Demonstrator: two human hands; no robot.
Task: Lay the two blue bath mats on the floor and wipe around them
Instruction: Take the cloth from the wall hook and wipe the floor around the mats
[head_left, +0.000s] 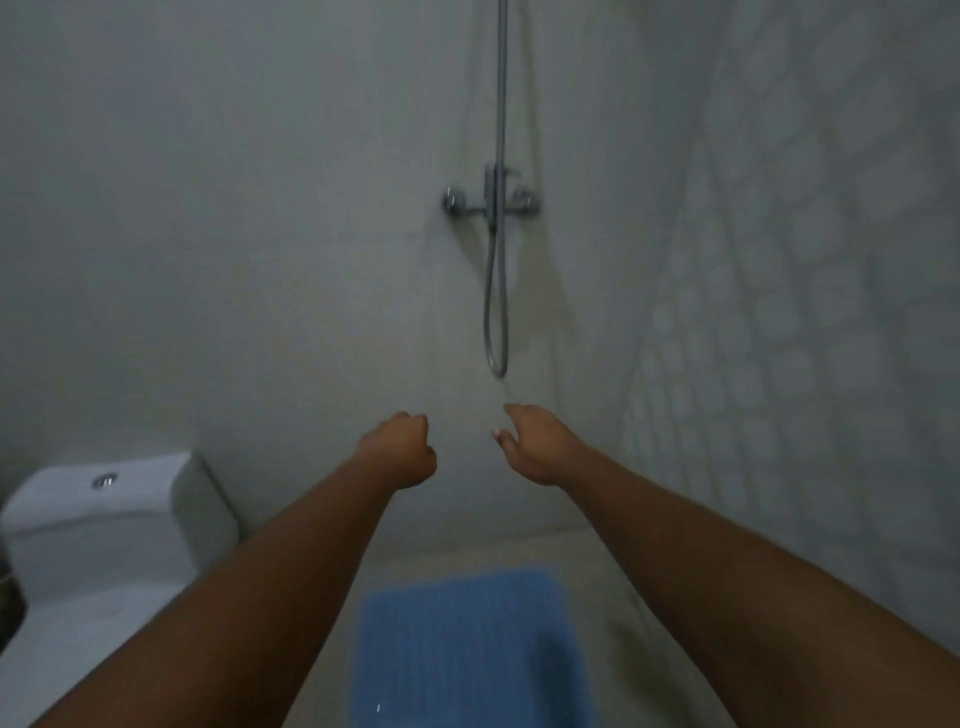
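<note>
A blue ribbed bath mat (467, 644) lies flat on the beige floor at the bottom centre, between my forearms. Only this one mat is in view. Both arms are stretched forward, well above and beyond the mat, toward the back wall. My left hand (402, 449) is curled into a loose fist with nothing in it. My right hand (535, 441) is beside it, fingers apart and empty, just below the loop of the shower hose.
A white toilet cistern (114, 514) stands at the lower left against the wall. A chrome shower mixer (491, 202) with hanging hose (496, 322) is on the back wall. A tiled wall (805, 312) closes the right side. Bare floor (608, 597) borders the mat.
</note>
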